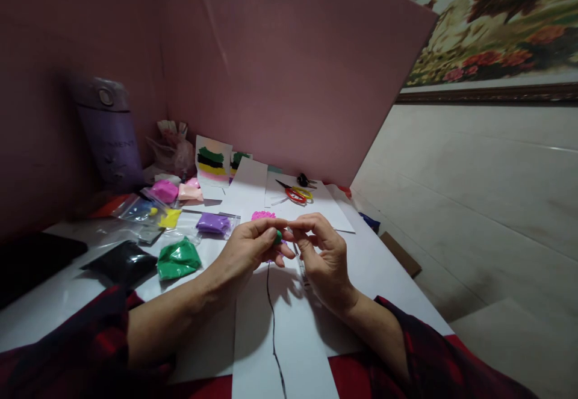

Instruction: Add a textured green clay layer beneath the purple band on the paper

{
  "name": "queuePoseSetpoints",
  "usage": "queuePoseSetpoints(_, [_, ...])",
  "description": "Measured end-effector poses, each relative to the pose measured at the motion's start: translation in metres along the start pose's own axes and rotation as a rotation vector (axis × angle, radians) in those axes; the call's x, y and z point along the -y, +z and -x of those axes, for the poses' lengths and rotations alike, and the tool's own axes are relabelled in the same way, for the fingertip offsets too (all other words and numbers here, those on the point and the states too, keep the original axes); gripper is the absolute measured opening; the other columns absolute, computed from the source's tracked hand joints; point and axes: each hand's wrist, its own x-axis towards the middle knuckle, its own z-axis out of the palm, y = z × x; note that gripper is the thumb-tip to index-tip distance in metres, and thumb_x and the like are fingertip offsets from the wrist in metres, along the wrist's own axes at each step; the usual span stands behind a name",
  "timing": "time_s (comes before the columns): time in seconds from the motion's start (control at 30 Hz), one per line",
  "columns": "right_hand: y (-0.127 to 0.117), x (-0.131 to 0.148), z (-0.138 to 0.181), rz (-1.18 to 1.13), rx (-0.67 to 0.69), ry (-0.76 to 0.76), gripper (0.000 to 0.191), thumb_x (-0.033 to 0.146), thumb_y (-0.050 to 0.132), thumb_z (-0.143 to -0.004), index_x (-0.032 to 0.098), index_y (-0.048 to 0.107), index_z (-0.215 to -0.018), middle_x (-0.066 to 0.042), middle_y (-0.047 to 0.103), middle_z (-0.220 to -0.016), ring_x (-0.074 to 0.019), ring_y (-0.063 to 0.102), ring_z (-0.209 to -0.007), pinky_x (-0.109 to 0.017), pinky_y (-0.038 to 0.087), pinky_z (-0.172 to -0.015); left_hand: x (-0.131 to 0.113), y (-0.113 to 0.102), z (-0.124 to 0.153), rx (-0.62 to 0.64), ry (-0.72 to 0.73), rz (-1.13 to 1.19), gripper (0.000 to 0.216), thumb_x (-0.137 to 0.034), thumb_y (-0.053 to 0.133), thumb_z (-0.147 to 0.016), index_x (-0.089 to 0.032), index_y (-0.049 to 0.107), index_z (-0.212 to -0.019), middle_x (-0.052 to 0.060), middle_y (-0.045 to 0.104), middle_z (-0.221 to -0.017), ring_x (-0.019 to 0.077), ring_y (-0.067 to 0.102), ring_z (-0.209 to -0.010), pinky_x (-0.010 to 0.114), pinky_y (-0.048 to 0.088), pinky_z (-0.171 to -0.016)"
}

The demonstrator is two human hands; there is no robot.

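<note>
A small lump of green modelling clay (278, 238) sits between the thumb and fingers of my left hand (248, 244), which is closed on it. My right hand (324, 257) is pinched, its fingertips meeting the tip of my left index finger; whatever lies in the pinch is too small to make out. Both hands are above a white paper sheet (298, 351) with a thin dark line (273, 327) running down it. Behind my fingers a pink textured patch (263, 215) shows on the paper, partly hidden. A narrow clear strip with markings (301, 269) lies under my right hand.
Left of my hands lie packets of green clay (179, 259), black clay (124, 262) and purple clay (213, 223). Farther back are pink clay (164, 191), a colour-striped card (212, 164) and a purple bottle (111, 140). Scissors (295, 194) lie beyond my hands, before a pink partition (289, 74).
</note>
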Motion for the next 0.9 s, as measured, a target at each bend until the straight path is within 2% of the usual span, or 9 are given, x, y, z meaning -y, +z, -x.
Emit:
queuePoseSetpoints(0.17, [-0.001,-0.004,0.001,-0.007,0.012,-0.011,0.017,0.010,0.055,-0.089,0.022,0.066,-0.092,-0.003,0.058,-0.087,-0.0171,0.059,-0.079,-0.029,0.048,-0.060,0.000,-0.002,-0.001,-0.013,-0.012,-0.016,0.018,-0.019,0.076,-0.071,-0.009,0.069,-0.084,0.006,0.069,-0.073,0.0134,0.066,-0.061,0.025,0.053,-0.063])
queuePoseSetpoints(0.3, [-0.001,-0.004,0.000,0.003,0.014,-0.008,0.014,0.012,0.056,-0.089,0.022,0.066,-0.091,-0.003,0.059,-0.086,-0.0175,0.059,-0.078,-0.028,0.047,-0.057,0.004,-0.006,-0.006,-0.036,0.003,-0.020,0.025,-0.022,0.083,-0.062,-0.010,0.070,-0.079,0.004,0.069,-0.068,0.0129,0.064,-0.053,0.024,0.052,-0.054])
queuePoseSetpoints(0.53, [-0.001,-0.002,0.000,0.009,0.010,-0.022,0.015,0.011,0.055,-0.090,0.022,0.065,-0.090,-0.003,0.059,-0.087,-0.0172,0.059,-0.079,-0.030,0.048,-0.061,0.016,-0.012,-0.012,-0.104,0.012,0.017,0.035,-0.032,0.082,-0.066,-0.013,0.071,-0.093,0.009,0.075,-0.081,0.0181,0.071,-0.070,0.031,0.057,-0.070])
queuePoseSetpoints(0.67, [-0.001,-0.002,0.000,0.003,0.006,-0.033,0.015,0.011,0.055,-0.089,0.022,0.065,-0.091,-0.003,0.059,-0.087,-0.0171,0.059,-0.079,-0.029,0.048,-0.061,0.014,-0.013,-0.010,-0.081,0.002,-0.010,0.031,-0.027,0.084,-0.063,-0.013,0.072,-0.087,0.008,0.074,-0.076,0.0193,0.071,-0.066,0.028,0.056,-0.060])
queuePoseSetpoints(0.8, [-0.001,-0.003,0.000,0.011,0.007,-0.025,0.014,0.012,0.056,-0.089,0.022,0.066,-0.091,-0.003,0.059,-0.087,-0.0175,0.059,-0.079,-0.029,0.047,-0.058,0.011,-0.012,-0.010,-0.086,0.029,-0.034,0.028,-0.026,0.086,-0.059,-0.012,0.070,-0.076,0.002,0.069,-0.060,0.0114,0.061,-0.045,0.020,0.046,-0.044])
queuePoseSetpoints(0.9, [0.000,-0.003,0.000,-0.006,0.002,-0.013,0.015,0.011,0.056,-0.090,0.022,0.066,-0.091,-0.003,0.058,-0.088,-0.0174,0.059,-0.079,-0.028,0.046,-0.057,0.011,-0.009,-0.009,-0.099,0.044,-0.041,0.029,-0.034,0.084,-0.063,-0.012,0.070,-0.078,0.003,0.068,-0.062,0.0106,0.060,-0.048,0.020,0.044,-0.044])
